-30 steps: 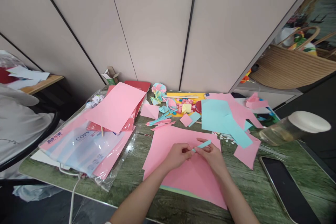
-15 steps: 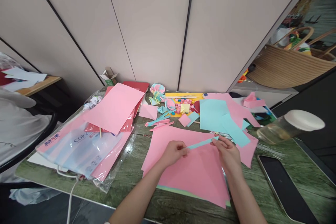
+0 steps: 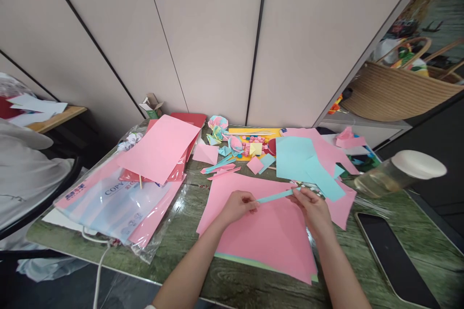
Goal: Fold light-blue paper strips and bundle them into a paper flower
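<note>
Between my two hands a narrow strip of light blue paper (image 3: 275,196) is stretched, slanting up to the right. My left hand (image 3: 239,206) pinches its left end, fingers closed. The right end sits between the thumb and fingers of my right hand (image 3: 308,203). Beneath both hands lies a stack of large pink paper sheets (image 3: 261,236), with a green edge showing under it. Beyond the stack are folded pink and blue paper strips (image 3: 221,168) and a small pink paper square (image 3: 255,165). Larger blue sheets (image 3: 295,157) lie behind my right hand.
On the left, a plastic pack of copy paper (image 3: 119,207) lies under a pink sheet (image 3: 165,147). Paper flowers (image 3: 218,123) stand near the wall. At right are a phone (image 3: 395,256) and a tilted-looking bottle with a white lid (image 3: 418,164). A white cable (image 3: 98,270) hangs off the front edge.
The blue strip now looks narrower, and its left end is slightly higher. Both hands keep their pinch and have barely moved; the view has shifted a little.
</note>
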